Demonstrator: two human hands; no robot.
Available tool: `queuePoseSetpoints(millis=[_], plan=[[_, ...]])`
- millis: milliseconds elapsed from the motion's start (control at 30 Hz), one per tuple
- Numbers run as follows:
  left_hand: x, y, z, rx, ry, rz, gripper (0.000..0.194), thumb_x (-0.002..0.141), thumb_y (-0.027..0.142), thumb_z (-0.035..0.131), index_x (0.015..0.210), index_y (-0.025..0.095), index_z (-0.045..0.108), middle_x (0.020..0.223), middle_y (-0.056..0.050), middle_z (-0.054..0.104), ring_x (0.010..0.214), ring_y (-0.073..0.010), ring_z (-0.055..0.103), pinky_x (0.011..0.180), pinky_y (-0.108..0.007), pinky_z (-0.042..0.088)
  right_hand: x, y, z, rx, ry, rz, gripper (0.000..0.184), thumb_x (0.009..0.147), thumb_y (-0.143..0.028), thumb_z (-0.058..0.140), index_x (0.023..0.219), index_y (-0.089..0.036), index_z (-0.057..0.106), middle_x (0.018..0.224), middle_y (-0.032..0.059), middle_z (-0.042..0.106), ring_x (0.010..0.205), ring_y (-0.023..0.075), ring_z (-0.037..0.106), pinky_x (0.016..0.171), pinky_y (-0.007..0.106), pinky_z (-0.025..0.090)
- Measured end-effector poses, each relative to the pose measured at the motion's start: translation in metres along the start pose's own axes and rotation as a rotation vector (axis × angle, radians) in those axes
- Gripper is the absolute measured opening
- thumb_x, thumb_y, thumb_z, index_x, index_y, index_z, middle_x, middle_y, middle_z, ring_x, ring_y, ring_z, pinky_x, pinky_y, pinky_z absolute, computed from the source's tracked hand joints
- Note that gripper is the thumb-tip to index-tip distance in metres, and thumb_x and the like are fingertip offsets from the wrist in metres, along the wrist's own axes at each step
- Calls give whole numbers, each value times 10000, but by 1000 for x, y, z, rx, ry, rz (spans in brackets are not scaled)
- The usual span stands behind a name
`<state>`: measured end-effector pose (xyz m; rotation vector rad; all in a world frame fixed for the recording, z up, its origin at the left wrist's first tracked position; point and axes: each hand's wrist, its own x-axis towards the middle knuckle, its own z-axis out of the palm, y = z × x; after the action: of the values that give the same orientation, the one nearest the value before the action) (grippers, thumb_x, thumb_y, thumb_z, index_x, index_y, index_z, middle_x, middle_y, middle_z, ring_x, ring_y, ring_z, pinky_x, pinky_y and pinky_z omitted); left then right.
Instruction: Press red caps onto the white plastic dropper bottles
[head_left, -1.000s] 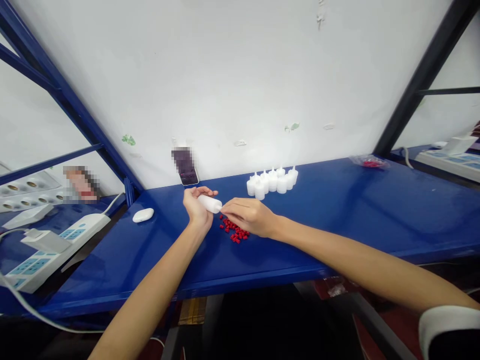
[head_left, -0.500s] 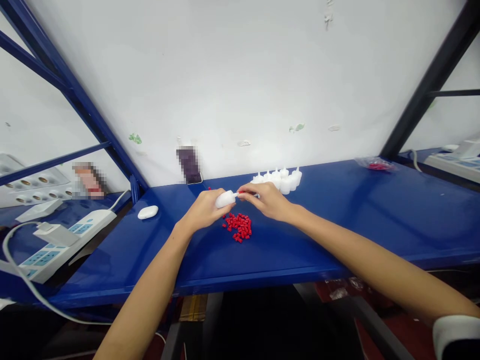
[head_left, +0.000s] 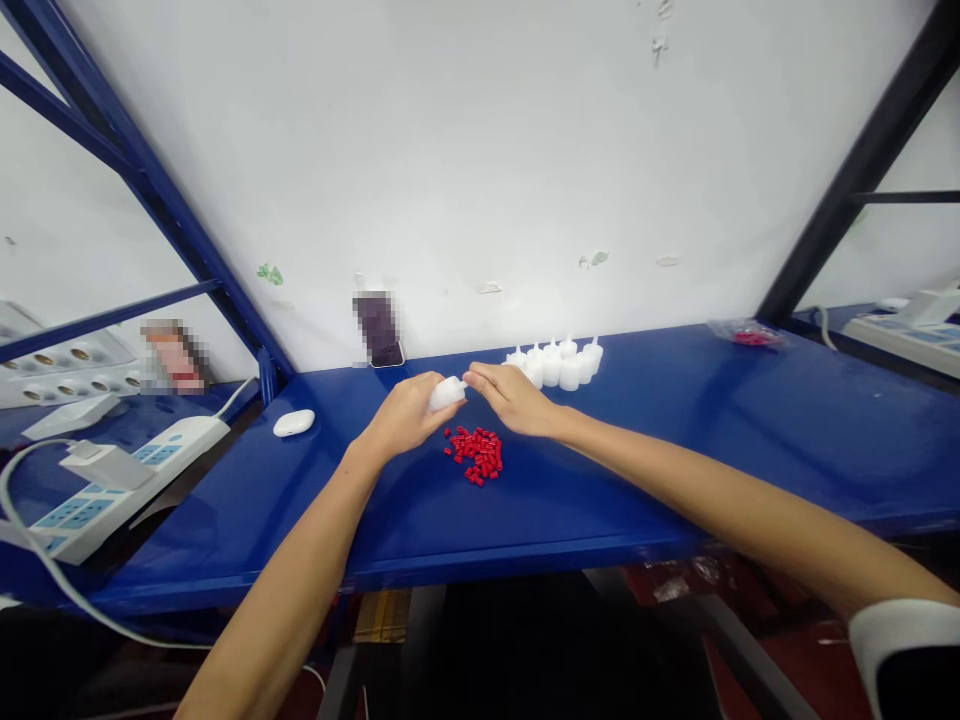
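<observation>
My left hand (head_left: 401, 415) is closed around a small white bottle (head_left: 447, 392), held on its side above the blue shelf (head_left: 675, 450). My right hand (head_left: 510, 397) pinches at the bottle's nozzle end, fingers pressed together; whether a small cap is in them is hidden. Just below both hands lies a pile of small red caps (head_left: 476, 454). Behind my right hand stands a cluster of several white bottles (head_left: 559, 363) near the wall.
A dark phone (head_left: 377, 328) leans on the white wall. A white earbud case (head_left: 294, 423) lies at the left. White power strips (head_left: 112, 480) with cables sit on the left shelf. A clear bag with red bits (head_left: 746, 332) lies far right.
My left hand turned palm-down and closed on the bottle. My right hand lifted from the red caps to the bottle's nozzle and now presses against its tip.
</observation>
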<state>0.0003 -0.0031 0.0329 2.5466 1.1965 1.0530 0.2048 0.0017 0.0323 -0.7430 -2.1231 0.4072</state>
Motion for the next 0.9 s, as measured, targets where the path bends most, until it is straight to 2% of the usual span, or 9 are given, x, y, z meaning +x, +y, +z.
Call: queuePoseSetpoints(millis=[67,167,233,333,500,633,767,833,900], plan=[[1,-14,-6,14,60,-61,304,823,466,667,720,184,615,644,-8,574,567,-149,447,579,-265,287,18,2,0,8,24,43,388,1031,-365,359,673,-215,372,619,-35,451,596,126,437,614,272,316],[-2,-44,-20,64,220,-249,395,835,546,611,712,171,613,630,-5,583,575,-149,456,574,-262,303,51,9,2,-58,98,134,420,1036,-369,338,663,-200,433,618,-15,503,622,128,478,637,267,338],[-6,-64,-28,105,314,-389,441,845,576,569,689,164,589,634,-10,587,587,-150,469,577,-264,315,72,14,9,-147,-52,164,400,1003,-367,430,654,-183,494,622,-1,553,628,125,497,634,260,342],[-13,-86,-31,140,310,-523,475,842,592,551,637,163,564,616,-19,587,602,-160,503,589,-268,336,98,19,27,-304,-288,211,331,951,-345,528,695,-152,611,693,44,651,680,142,551,643,257,359],[-19,-93,-24,192,281,-563,471,848,599,530,668,170,602,595,-34,619,596,-186,553,596,-277,357,127,25,54,-361,-432,317,247,880,-292,622,744,-101,701,714,130,706,683,198,622,622,282,404],[-20,-89,-23,117,229,-577,462,856,600,527,669,185,606,492,-26,609,534,-197,580,612,-281,402,134,28,59,-325,-529,384,307,902,-349,602,789,-97,736,656,110,703,529,166,593,568,283,431],[-21,-87,-22,85,199,-564,440,854,590,546,689,189,624,481,-29,620,552,-217,615,637,-292,412,124,23,50,-316,-480,344,431,970,-414,481,881,-86,746,716,126,722,562,164,604,574,279,436],[-21,-87,-21,70,194,-559,431,858,580,547,697,189,630,480,-26,614,556,-220,610,644,-295,408,113,18,42,-315,-474,297,346,941,-370,538,879,-102,749,734,109,729,616,168,623,597,268,436],[-20,-88,-17,51,208,-523,409,847,560,576,686,188,625,506,-24,608,560,-210,584,641,-292,395,98,14,34,-272,-578,218,175,855,-281,656,902,-146,757,750,56,738,635,155,631,613,249,437]])
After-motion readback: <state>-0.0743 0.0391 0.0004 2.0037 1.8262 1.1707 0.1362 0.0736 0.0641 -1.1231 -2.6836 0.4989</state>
